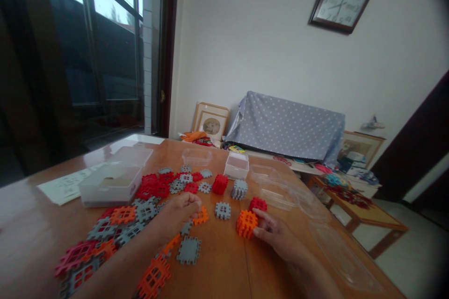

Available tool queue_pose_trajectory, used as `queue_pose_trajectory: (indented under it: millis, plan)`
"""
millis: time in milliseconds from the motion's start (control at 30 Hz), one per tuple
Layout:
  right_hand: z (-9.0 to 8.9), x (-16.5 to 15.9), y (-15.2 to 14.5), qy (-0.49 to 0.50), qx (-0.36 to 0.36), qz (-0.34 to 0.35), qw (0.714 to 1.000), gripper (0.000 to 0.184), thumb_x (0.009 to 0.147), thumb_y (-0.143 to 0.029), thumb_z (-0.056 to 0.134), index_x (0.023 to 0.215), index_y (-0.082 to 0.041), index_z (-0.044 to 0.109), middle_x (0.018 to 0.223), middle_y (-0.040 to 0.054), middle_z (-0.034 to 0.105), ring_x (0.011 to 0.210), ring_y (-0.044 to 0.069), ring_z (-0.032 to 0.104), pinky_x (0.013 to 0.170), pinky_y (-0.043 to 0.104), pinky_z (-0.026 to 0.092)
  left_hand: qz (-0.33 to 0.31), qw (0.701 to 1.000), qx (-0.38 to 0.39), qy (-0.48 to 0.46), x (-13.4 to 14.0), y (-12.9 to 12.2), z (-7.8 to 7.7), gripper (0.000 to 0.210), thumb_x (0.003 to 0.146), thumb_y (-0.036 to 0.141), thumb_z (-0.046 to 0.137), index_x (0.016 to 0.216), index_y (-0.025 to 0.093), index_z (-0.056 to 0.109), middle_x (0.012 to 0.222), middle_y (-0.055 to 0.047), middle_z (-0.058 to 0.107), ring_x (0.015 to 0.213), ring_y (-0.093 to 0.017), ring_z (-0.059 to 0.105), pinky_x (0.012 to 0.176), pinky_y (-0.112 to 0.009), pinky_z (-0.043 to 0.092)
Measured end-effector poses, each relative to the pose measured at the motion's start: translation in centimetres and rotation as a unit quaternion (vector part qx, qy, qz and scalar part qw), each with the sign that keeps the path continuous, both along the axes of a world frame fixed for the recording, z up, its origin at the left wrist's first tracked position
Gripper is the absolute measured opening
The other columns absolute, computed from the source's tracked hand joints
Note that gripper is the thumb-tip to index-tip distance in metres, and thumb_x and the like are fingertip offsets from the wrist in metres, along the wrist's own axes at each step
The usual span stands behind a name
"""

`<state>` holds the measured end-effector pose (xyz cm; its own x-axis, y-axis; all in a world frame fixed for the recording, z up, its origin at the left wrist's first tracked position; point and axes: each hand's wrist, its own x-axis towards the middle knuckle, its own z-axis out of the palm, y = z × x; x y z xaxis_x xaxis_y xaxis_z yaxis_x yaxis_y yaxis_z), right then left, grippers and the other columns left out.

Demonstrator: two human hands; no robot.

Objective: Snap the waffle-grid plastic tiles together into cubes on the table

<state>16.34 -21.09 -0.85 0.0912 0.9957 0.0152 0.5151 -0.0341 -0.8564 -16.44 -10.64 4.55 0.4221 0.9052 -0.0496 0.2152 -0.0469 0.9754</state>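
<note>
My left hand (185,206) is closed in a pinch, with an orange waffle block (201,216) at its fingertips. My right hand (275,233) has its thumb and fingers around the right side of a stack of orange waffle blocks (246,224) that stands on the table. Just behind that sits a red stack (258,204). Farther back are another red stack (220,184) and a grey stack (239,189). Between my hands lies a single grey block (222,210). A grey solid square piece (189,250) is nearer to me.
Loose red, grey and orange blocks (154,187) spread over the left of the wooden table (224,271). A frosted plastic box (110,187) stands at the left by a paper sheet (59,187). A small white box (236,166) and clear trays (277,196) line the back and right.
</note>
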Motion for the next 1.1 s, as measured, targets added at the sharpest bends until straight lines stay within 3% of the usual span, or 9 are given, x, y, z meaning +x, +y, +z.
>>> queue_pose_trajectory:
  millis: [167, 333, 500, 567, 700, 833, 967, 1100]
  plan:
    - [-0.1, 0.0, -0.1, 0.007, 0.0, -0.002, 1.0, 0.075, 0.081, -0.057, 0.067, 0.145, -0.023, 0.051, 0.071, -0.0035, 0.05, 0.065, 0.016, 0.046, 0.063, 0.028, 0.036, 0.007, 0.998, 0.053, 0.015, 0.0, 0.4, -0.5, 0.03, 0.083, 0.047, 0.057, 0.089, 0.018, 0.061, 0.078, 0.001, 0.062, 0.075, -0.017, 0.057, 0.069, -0.026, 0.042]
    - [0.5, -0.6, -0.6, 0.044, 0.016, -0.009, 0.999, 0.081, 0.082, -0.056, 0.067, 0.151, -0.022, 0.041, 0.07, -0.005, 0.048, 0.063, 0.015, 0.046, 0.059, 0.026, 0.033, 0.048, 0.985, 0.129, 0.1, -0.1, 1.0, -1.8, 0.03, 0.084, 0.044, 0.056, 0.098, 0.018, 0.063, 0.083, -0.002, 0.067, 0.078, -0.02, 0.062, 0.067, -0.027, 0.043]
    - [1.6, -2.3, -0.7, 0.033, 0.06, -0.074, 0.995, 0.068, 0.086, -0.057, 0.062, 0.141, -0.019, 0.053, 0.065, -0.006, 0.042, 0.06, 0.015, 0.042, 0.057, 0.027, 0.03, 0.035, 0.917, 0.292, 0.269, -0.3, 0.6, -2.2, 0.028, 0.081, 0.036, 0.06, 0.103, 0.021, 0.068, 0.109, -0.009, 0.068, 0.107, -0.027, 0.059, 0.091, -0.036, 0.043]
    - [2.0, -3.7, -0.9, 0.012, 0.08, -0.082, 0.993, 0.06, 0.089, -0.057, 0.058, 0.136, -0.019, 0.058, 0.065, -0.005, 0.045, 0.062, 0.016, 0.045, 0.059, 0.027, 0.033, 0.025, 0.89, 0.319, 0.325, -0.3, 0.3, -2.3, 0.034, 0.08, 0.036, 0.061, 0.11, 0.02, 0.068, 0.118, -0.012, 0.066, 0.118, -0.031, 0.055, 0.1, -0.041, 0.039]
    - [2.2, -7.3, -1.4, -0.063, 0.103, -0.04, 0.992, 0.048, 0.093, -0.052, 0.053, 0.128, -0.022, 0.065, 0.069, -0.0023, 0.054, 0.065, 0.017, 0.053, 0.062, 0.028, 0.04, 0.021, 0.862, 0.326, 0.388, -0.1, 0.0, -3.0, 0.047, 0.079, 0.039, 0.061, 0.122, 0.02, 0.065, 0.136, -0.015, 0.059, 0.139, -0.035, 0.039, 0.114, -0.05, 0.025]
    - [2.0, -10.5, -1.8, -0.112, 0.096, 0.031, 0.989, 0.043, 0.096, -0.048, 0.052, 0.13, -0.026, 0.065, 0.079, 0.0016, 0.067, 0.072, 0.019, 0.062, 0.067, 0.029, 0.048, 0.01, 0.855, 0.308, 0.417, 0.1, -0.1, -3.7, 0.05, 0.081, 0.043, 0.057, 0.125, 0.02, 0.064, 0.141, -0.015, 0.056, 0.144, -0.038, 0.033, 0.119, -0.058, 0.01]
    - [1.8, -12.1, -1.8, -0.104, 0.105, 0.075, 0.986, 0.039, 0.097, -0.044, 0.052, 0.127, -0.025, 0.067, 0.11, 0.0073, 0.074, 0.094, 0.022, 0.069, 0.085, 0.033, 0.053, 0.019, 0.861, 0.298, 0.411, 0.4, -0.2, -3.4, 0.044, 0.079, 0.035, 0.056, 0.12, 0.02, 0.064, 0.133, -0.014, 0.061, 0.137, -0.034, 0.042, 0.117, -0.054, 0.016]
    - [1.5, -12.2, -1.7, -0.116, 0.104, 0.073, 0.985, 0.039, 0.096, -0.043, 0.052, 0.127, -0.024, 0.067, 0.107, 0.0086, 0.076, 0.087, 0.023, 0.071, 0.082, 0.035, 0.055, 0.014, 0.875, 0.293, 0.384, 0.6, -0.4, -2.6, 0.036, 0.074, 0.024, 0.057, 0.109, 0.022, 0.064, 0.116, -0.011, 0.068, 0.12, -0.032, 0.053, 0.111, -0.05, 0.026]
